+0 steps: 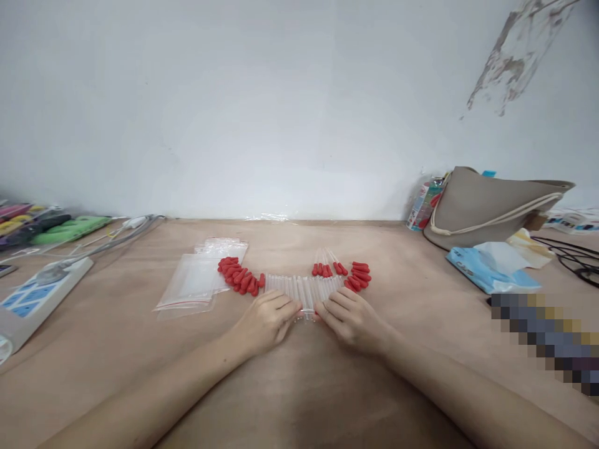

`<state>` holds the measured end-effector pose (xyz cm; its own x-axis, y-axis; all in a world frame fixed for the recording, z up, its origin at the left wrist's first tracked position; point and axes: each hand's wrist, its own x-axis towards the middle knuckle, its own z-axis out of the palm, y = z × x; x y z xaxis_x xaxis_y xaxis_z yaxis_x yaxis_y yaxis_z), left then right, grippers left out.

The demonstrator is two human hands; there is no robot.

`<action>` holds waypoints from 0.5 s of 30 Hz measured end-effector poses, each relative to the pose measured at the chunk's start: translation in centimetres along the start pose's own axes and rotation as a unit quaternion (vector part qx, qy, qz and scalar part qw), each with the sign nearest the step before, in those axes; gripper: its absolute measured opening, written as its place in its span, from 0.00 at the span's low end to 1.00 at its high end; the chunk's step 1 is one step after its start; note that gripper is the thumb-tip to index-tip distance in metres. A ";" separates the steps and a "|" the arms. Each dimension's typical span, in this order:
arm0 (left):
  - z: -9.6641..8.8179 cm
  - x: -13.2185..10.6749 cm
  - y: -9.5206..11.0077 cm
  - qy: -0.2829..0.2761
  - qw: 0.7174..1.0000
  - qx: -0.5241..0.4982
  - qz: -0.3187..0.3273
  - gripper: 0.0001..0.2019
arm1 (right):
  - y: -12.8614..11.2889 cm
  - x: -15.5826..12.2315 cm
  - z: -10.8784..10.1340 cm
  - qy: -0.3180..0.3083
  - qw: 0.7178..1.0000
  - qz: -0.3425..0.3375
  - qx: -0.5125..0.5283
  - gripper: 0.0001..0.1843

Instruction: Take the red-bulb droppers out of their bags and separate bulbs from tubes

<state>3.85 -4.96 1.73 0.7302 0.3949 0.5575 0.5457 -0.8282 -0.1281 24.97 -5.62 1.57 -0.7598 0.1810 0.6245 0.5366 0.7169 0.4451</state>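
A side-by-side row of clear dropper tubes [305,288] lies on the table in front of me, with small rounded ends toward me. My left hand [272,318] closes on the left part of this row, fingers curled over the tubes. From the other side my right hand [352,317] grips the right part the same way, thumbs apart near the middle. Red rubber bulbs [241,277] are heaped beyond my left hand. More red bulbs [359,275] lie past my right hand. Behind the row rest several droppers [327,268] with red bulbs on clear tubes.
Clear zip bags [194,280] lie left of the bulbs. A white power strip [42,299] with cables is at the left edge. On the right are a blue tissue pack [489,268], a grey bag [496,206] and a bottle [421,202]. A wall [281,125] bounds the table's back.
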 end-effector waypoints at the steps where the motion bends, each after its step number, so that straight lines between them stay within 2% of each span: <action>1: -0.1 0.0 0.0 -0.002 1.000 0.004 0.002 0.09 | 0.0 0.0 -0.1 0.001 1.000 -0.011 -0.007 0.08; 7: -0.5 -0.2 -0.3 0.003 1.000 0.024 0.008 0.12 | 0.7 -0.2 -0.8 0.024 0.998 -0.044 -0.036 0.07; 9: -0.5 -0.6 -0.9 0.021 0.999 0.020 -0.014 0.12 | 1.5 -0.8 -1.1 0.038 0.998 -0.026 -0.050 0.06; 10: -0.6 -0.9 -1.2 0.034 0.999 0.014 -0.035 0.12 | 2.0 -1.2 -1.3 0.043 0.998 0.004 -0.055 0.06; 12: -0.7 -1.2 -1.8 0.046 0.995 0.002 -0.087 0.11 | 3.5 -2.0 -1.4 0.043 0.991 0.119 -0.038 0.06; 13: -0.7 -1.1 -1.9 0.039 0.993 -0.002 -0.113 0.11 | 4.5 -2.3 -1.4 0.039 0.980 0.194 -0.008 0.07; 15: -0.8 -0.7 -1.9 0.010 0.988 -0.001 -0.152 0.12 | 6.5 -2.8 -0.9 0.028 0.937 0.339 0.082 0.11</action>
<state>1.97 -4.02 2.18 0.5246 0.6177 0.5858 0.7380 -0.6730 0.0488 30.95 -2.12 3.26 -0.2414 0.6007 0.7622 0.8221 0.5439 -0.1683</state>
